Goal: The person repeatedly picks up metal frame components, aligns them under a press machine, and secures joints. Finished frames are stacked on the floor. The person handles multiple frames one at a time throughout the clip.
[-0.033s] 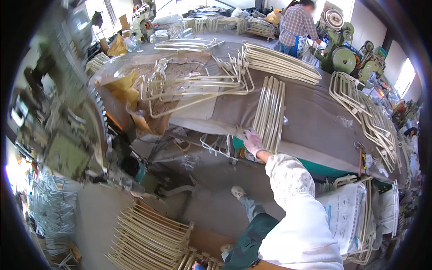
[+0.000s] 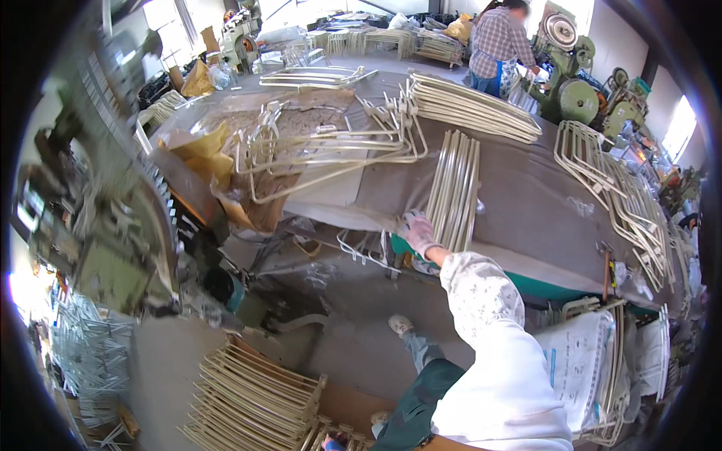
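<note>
I see my right hand [image 2: 418, 233] at the near edge of the worktop [image 2: 526, 203], touching the near end of a bundle of rods [image 2: 456, 192] that runs toward the far edge. Left of it lies a tangle of bent frames [image 2: 323, 146]. Another frame stack [image 2: 474, 105] sits behind, more frames [image 2: 624, 195] along the right edge. A stack of frames [image 2: 252, 402] lies on the floor below.

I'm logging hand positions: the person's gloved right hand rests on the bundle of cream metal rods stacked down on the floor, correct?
Not quite. In the head view the gloved right hand rests at the near end of the bundle of cream metal rods lying on the grey table, not on the floor. A separate stack of cream frames sits on the floor, untouched.
</note>
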The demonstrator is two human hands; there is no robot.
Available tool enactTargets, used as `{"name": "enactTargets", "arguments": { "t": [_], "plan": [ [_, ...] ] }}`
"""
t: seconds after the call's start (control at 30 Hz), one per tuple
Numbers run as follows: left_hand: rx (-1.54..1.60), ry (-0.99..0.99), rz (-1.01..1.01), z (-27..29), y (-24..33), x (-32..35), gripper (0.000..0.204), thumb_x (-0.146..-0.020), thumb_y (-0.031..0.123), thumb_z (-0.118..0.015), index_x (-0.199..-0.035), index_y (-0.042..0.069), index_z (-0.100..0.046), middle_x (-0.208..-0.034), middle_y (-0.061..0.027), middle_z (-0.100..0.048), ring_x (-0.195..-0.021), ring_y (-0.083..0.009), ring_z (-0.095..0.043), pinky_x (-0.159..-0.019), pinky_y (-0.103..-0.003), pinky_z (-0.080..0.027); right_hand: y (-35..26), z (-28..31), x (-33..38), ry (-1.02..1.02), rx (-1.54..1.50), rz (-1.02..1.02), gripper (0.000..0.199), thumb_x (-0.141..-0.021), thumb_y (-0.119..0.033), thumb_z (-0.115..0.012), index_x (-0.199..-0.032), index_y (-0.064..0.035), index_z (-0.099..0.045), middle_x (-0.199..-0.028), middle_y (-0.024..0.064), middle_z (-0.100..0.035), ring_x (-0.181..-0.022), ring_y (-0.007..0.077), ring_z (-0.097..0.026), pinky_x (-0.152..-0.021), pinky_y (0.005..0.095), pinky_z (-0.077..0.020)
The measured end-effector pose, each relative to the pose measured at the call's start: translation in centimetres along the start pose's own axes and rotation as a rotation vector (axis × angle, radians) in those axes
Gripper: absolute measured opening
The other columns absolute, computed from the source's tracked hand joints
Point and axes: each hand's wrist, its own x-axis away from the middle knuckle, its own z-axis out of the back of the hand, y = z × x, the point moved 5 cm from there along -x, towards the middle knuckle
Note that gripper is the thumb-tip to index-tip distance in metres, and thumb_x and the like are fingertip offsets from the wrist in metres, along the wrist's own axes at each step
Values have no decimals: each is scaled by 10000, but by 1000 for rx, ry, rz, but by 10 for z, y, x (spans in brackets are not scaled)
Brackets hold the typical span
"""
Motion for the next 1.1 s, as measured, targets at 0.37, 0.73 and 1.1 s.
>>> {"name": "enactTargets", "arguments": {
  "t": [0.37, 0.73, 1.1],
  "plan": [
    [-102, -25, -127, -249, 4, 41, 224, -822, 213, -532, -844, -9, -549, -698, -190, -607, -567, -345, -607, -481, -440, -511, 32, -141, -340, -140, 329, 106, 655, -793, -455, -503, -1284, -42, -372, -1347, 140, -352, -1220, 264, -362, -1024, 411, -238],
    [-206, -57, -196, -398, 28, 31, 141, -831, 103, -516, -831, -37, -533, -691, -209, -604, -540, -305, -605, -489, -415, -529, 59, -196, -418, -774, 77, 82, 634, -817, -588, -352, -1061, -49, -582, -977, 203, -604, -958, 326, -571, -814, 398, -453],
    [-537, -264, -1019, -646, 199, 9, 203, -827, 163, -595, -981, 31, -575, -818, -35, -610, -721, -106, -571, -643, -233, -464, 45, -125, -282, -655, -55, 222, 518, -794, -516, -478, -942, -31, -585, -775, 181, -618, -763, 322, -603, -690, 426, -456]
  ]
}}
